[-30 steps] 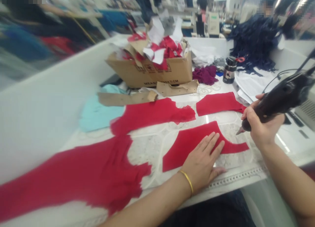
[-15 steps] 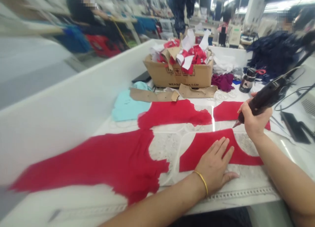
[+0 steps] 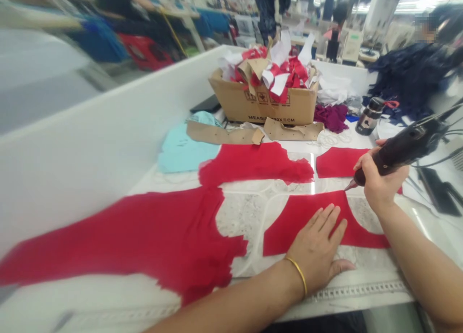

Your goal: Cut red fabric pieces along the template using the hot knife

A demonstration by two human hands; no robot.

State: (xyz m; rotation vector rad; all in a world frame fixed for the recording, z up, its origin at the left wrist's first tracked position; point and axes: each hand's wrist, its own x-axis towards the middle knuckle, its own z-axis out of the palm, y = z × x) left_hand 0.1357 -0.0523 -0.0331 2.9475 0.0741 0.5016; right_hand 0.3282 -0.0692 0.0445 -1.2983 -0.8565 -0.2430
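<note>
Sewing workshop around a white table (image 3: 90, 145), with a cardboard box (image 3: 262, 106) of scraps on it. Red cloth pieces (image 3: 300, 227) lie flat nearby. Left hand (image 3: 314, 246) presses one, fingers slightly spread; right hand (image 3: 383, 181) grips a black pointed tool (image 3: 405, 150), tip just beside the cloth's edge.

The left forearm (image 3: 231, 311) and right forearm (image 3: 423, 265) run off the bottom edge. The large red panel (image 3: 119, 236) is cut off at left, the cutter (image 3: 401, 152) cords at right. A standing person (image 3: 267, 5) is blurred, cut off at top.
</note>
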